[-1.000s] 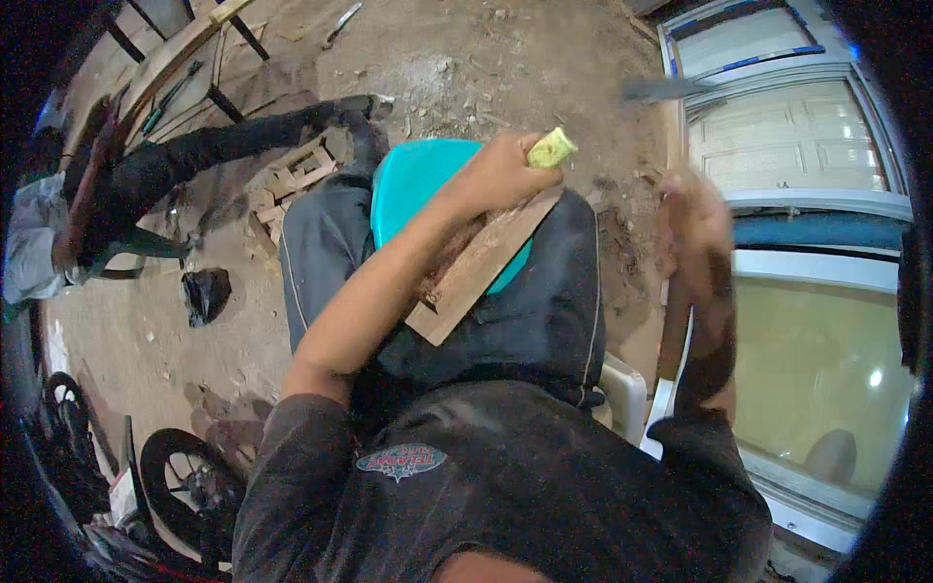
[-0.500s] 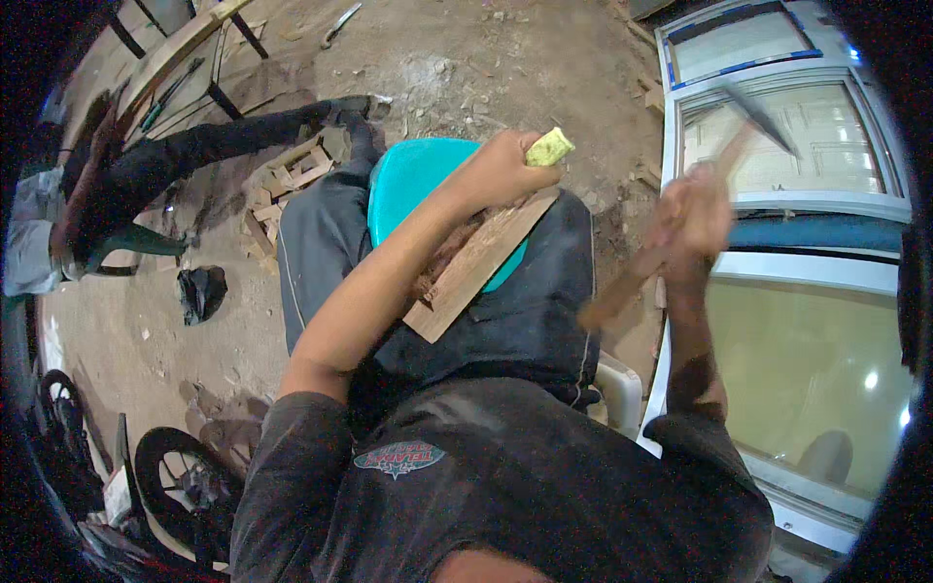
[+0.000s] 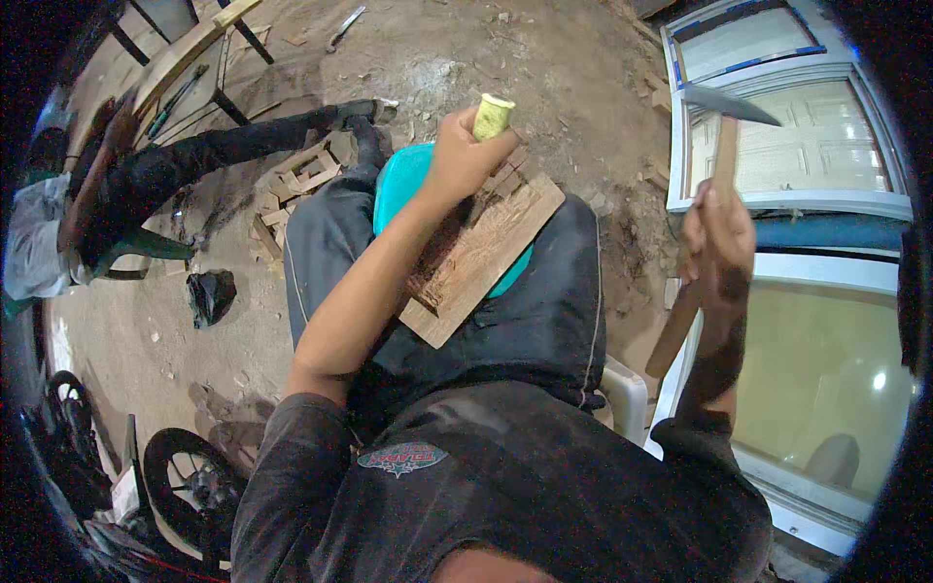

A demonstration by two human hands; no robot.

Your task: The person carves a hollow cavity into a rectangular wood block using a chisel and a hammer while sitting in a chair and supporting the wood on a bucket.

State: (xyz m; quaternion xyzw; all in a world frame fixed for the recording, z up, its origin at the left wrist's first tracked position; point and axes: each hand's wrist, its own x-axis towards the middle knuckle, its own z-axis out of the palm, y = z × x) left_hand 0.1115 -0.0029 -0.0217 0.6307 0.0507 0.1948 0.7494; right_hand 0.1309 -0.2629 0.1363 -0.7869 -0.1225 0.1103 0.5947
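Note:
My left hand point(image 3: 465, 160) is closed around the yellow handle point(image 3: 494, 117) of a chisel, whose blade is hidden behind the hand and forearm. Below it, a wooden board point(image 3: 501, 255) lies tilted across my lap, with a rough, reddish-brown carved surface and shavings along its left part. A teal seat point(image 3: 398, 189) shows beneath the board, between my legs. Off to the right, my right hand point(image 3: 721, 228) is wrapped round the wooden handle of a hammer point(image 3: 725, 160). The long dark metal head is raised well away from the chisel, and the handle's lower end sticks out beneath my fist.
White-framed window or door panels point(image 3: 797, 209) stand close on the right. Wood offcuts point(image 3: 292, 185) are piled at the left, beside another person's outstretched leg point(image 3: 233, 141). A black plastic bag point(image 3: 210, 296), a knife-like tool point(image 3: 346, 27) and a motorcycle wheel point(image 3: 190, 481) are farther out.
My right hand has moved slightly right and down with the hammer, whose head now tilts differently. My left hand has shifted up and left with the chisel, its handle now more upright, uncovering more board.

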